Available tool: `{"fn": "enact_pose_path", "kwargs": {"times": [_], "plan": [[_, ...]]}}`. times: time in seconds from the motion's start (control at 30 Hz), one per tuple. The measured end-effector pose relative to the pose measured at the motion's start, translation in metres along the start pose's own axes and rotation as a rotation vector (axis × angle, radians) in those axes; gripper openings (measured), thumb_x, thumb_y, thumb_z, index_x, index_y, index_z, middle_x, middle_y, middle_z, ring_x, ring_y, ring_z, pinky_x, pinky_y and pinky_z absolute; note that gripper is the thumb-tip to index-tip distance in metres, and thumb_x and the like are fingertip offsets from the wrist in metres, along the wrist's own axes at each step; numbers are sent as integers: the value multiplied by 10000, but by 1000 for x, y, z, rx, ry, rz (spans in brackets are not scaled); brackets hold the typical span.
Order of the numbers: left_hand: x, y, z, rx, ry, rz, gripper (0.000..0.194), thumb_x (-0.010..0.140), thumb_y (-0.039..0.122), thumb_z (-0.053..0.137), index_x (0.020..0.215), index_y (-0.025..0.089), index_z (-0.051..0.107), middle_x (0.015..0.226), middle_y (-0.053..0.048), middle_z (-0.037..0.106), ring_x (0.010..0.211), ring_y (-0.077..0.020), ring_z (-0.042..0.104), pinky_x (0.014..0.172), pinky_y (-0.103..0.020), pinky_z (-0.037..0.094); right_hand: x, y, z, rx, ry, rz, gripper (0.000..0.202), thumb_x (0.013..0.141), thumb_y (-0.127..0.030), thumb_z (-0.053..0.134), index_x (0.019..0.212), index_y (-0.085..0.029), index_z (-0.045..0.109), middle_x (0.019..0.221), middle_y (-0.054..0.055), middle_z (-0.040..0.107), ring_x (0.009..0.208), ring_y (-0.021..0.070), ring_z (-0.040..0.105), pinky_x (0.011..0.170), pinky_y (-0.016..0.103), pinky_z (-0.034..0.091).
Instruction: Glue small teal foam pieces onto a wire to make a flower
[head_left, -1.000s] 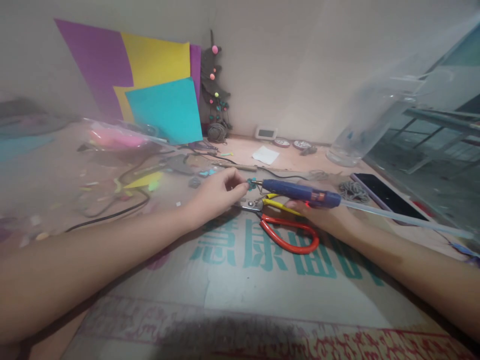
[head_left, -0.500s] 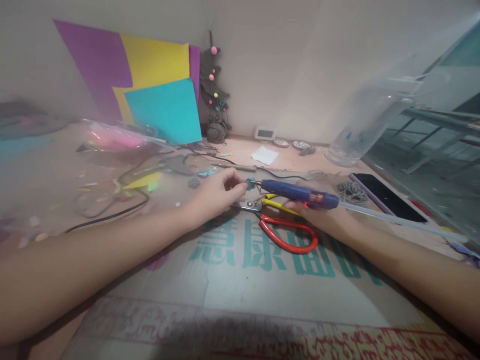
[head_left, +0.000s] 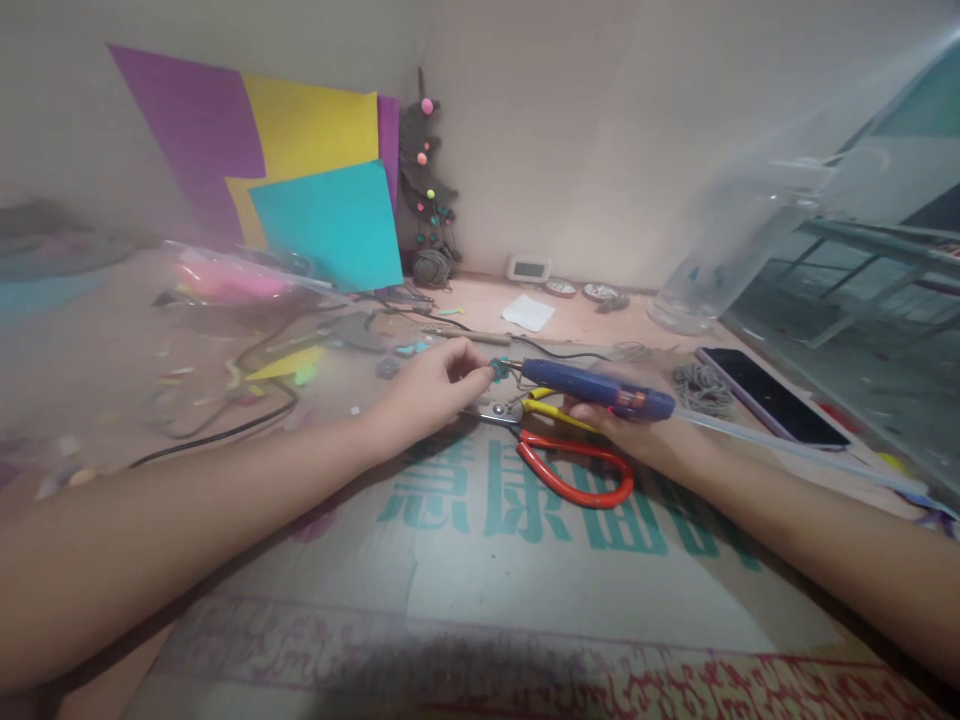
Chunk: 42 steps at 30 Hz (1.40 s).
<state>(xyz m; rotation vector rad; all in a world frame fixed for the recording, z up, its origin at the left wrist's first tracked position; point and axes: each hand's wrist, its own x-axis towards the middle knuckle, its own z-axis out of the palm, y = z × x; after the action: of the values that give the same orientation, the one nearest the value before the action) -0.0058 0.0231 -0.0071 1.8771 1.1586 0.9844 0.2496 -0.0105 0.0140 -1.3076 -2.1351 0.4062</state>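
Observation:
Between the thumb and fingers of my left hand point(head_left: 450, 385) is pinched a small teal flower-shaped piece point(head_left: 500, 370). The metal tip of a blue glue gun point(head_left: 592, 385) meets that piece, or nearly does; I cannot tell whether they touch. My right hand point(head_left: 630, 425) grips the glue gun from below, its fingers partly hidden behind the body. A clear glue stick point(head_left: 780, 440) sticks out of the gun's back end. Under both hands lie scissors with red handles point(head_left: 577, 498), their blades partly covered by my left hand. Yellow-handled pliers point(head_left: 559, 412) rest beside the scissors.
A phone point(head_left: 772, 395) and a coil of grey cord point(head_left: 703, 388) lie at the right. Behind stand a clear plastic jug point(head_left: 697, 290), a small white clock point(head_left: 529, 268) and coloured sheets point(head_left: 330, 225). Paper scraps point(head_left: 289, 365) and a black cable point(head_left: 232, 430) spread left.
Both hands, the teal flower piece and the glue gun hold almost the same place. The view has shifted very slightly.

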Motion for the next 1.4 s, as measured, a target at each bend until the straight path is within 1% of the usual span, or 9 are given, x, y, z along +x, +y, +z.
{"fn": "enact_pose_path", "kwargs": {"times": [0.23, 0.4, 0.5, 0.6, 0.77, 0.9, 1.0, 1.23, 1.4], "plan": [[0, 1, 0, -56, 1, -28, 146, 856, 325, 569, 792, 199, 529, 718, 26, 570, 642, -139, 551, 597, -256, 409, 1, -2, 2, -7, 21, -17, 239, 810, -448, 705, 783, -217, 647, 728, 27, 660, 679, 191, 620, 620, 319, 486], [3, -3, 0, -65, 3, -10, 170, 861, 341, 576, 787, 196, 529, 741, 23, 587, 693, -148, 572, 642, -265, 420, -2, -6, -3, 52, -24, -7, 228, 835, -466, 676, 834, -238, 670, 825, 43, 714, 764, 218, 665, 679, 341, 537], [3, -5, 0, -70, -4, 10, 165, 866, 338, 576, 796, 194, 539, 764, 14, 599, 717, -152, 579, 659, -270, 424, -3, -13, -10, 158, 63, 6, 297, 914, -501, 556, 913, -239, 696, 936, 52, 734, 858, 217, 679, 736, 332, 551], [2, -4, 2, -73, 0, 15, 167, 867, 338, 577, 792, 194, 538, 761, 8, 601, 703, -151, 575, 654, -271, 430, 4, -18, -21, 233, 184, 105, 428, 946, -561, 452, 968, -225, 717, 962, 65, 734, 857, 214, 684, 607, 285, 526], [1, -1, 2, 5, 7, 16, 172, 860, 348, 580, 785, 195, 558, 739, 4, 609, 678, -155, 568, 618, -266, 424, 47, -5, -41, 125, 350, 333, 350, 849, -519, 626, 919, -194, 738, 878, 88, 736, 762, 214, 678, 506, 264, 478], [2, -3, 2, 34, 3, 11, 204, 862, 387, 576, 784, 200, 556, 715, 5, 608, 662, -161, 573, 596, -263, 427, 89, 29, -46, 99, 294, 368, 316, 821, -452, 683, 972, -177, 724, 914, 103, 733, 755, 202, 672, 551, 278, 504], [2, -6, 3, 45, 7, 6, 220, 864, 410, 577, 794, 202, 562, 713, 2, 627, 661, -166, 589, 584, -261, 427, 105, 52, -41, -65, 210, 471, 337, 865, -467, 632, 1003, -171, 712, 924, 94, 734, 718, 163, 647, 584, 263, 497], [1, -5, 3, 36, -3, 11, 195, 869, 386, 568, 803, 203, 566, 733, 3, 641, 670, -168, 611, 600, -271, 445, 108, 70, -27, -258, 128, 523, 369, 852, -509, 626, 907, -155, 711, 842, 105, 740, 739, 214, 656, 629, 291, 463], [-4, 7, 3, 74, -38, 80, 154, 858, 325, 556, 780, 194, 569, 746, -9, 653, 695, -172, 601, 651, -294, 448, 97, 70, -46, -384, 58, 433, 334, 792, -496, 705, 813, -163, 701, 865, 125, 739, 874, 270, 657, 742, 323, 444]]}}
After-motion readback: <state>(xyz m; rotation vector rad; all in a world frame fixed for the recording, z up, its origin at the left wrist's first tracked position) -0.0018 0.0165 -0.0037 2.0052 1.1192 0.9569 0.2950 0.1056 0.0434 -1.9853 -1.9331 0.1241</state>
